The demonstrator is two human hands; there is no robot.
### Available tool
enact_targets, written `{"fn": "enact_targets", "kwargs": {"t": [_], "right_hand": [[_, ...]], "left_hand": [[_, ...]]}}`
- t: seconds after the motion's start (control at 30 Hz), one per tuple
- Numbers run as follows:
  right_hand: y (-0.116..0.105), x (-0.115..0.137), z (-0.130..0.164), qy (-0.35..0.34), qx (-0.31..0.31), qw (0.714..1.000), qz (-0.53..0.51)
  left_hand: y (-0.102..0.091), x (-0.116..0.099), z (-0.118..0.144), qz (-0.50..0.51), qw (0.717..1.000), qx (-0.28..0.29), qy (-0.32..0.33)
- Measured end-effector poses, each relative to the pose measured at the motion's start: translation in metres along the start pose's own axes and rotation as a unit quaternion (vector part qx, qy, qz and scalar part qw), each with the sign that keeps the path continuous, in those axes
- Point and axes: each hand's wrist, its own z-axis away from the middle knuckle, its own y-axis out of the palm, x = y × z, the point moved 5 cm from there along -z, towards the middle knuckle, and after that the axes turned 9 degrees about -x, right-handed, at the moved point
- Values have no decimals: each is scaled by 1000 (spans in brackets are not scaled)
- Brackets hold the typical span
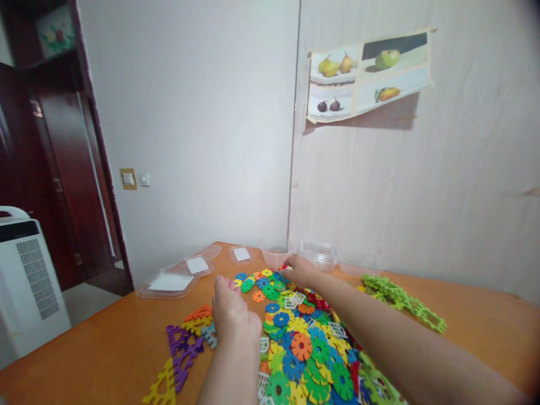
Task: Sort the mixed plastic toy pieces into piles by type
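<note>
A large spread of colourful plastic snowflake discs (301,346) covers the middle of the table, with white lattice pieces and red pieces mixed in. My left hand (234,309) is at the left edge of this spread, fingers pointing away and loosely apart, with no piece visible in it. Beyond it, my right hand (301,270) reaches to the far end of the discs. Its fingertips are beside small red pieces (287,267) and are mostly hidden, so their grip is unclear. Purple notched plates (183,357) lie left of my left forearm.
Clear plastic lids with white labels (171,282) lie at the back left. Transparent tubs (318,256) stand along the wall. Green interlocking pieces (403,301) are heaped on the right. Yellow (162,385) and orange (200,311) plates lie on the left of the orange-brown table (105,349).
</note>
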Motion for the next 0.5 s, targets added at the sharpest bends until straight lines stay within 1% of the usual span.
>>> {"fn": "enact_targets", "kwargs": {"t": [0.1,0.23,0.37,0.5], "right_hand": [[17,12,-7,-27,8,999,32],[29,13,-7,-21,22,998,58],[25,9,2,-19,15,999,47],[9,5,16,-19,-9,1000,-3]], "left_hand": [[0,2,-3,-3,1000,2,12],[0,7,-9,-42,998,10,36],[0,9,-11,-54,997,4,51],[4,10,-8,-29,999,12,30]]}}
